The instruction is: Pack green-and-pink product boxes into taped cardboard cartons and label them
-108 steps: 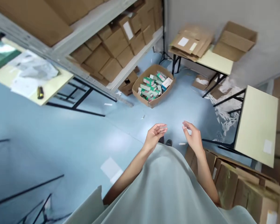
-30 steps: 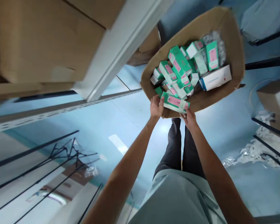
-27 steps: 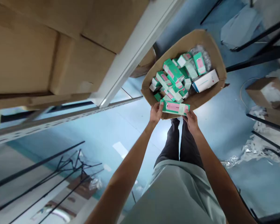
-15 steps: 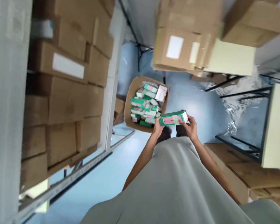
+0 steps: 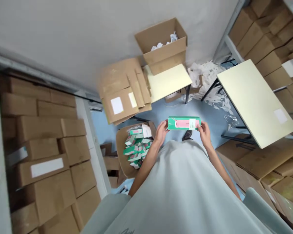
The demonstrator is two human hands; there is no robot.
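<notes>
I hold a long green carton with a pink panel and white label level in front of my body. My left hand grips its left end and my right hand grips its right end. Below and to the left, on the blue floor, stands an open cardboard box filled with several more green and pink cartons.
Shelving stacked with brown boxes fills the left. A small table carries flattened cardboard and an open box. A cream table stands to the right, shredded white paper behind it, more boxes lower right.
I bent to the floor box, took one green carton with both hands, lifted it out and straightened up. My view has turned toward the tables; the carton now sits higher.
</notes>
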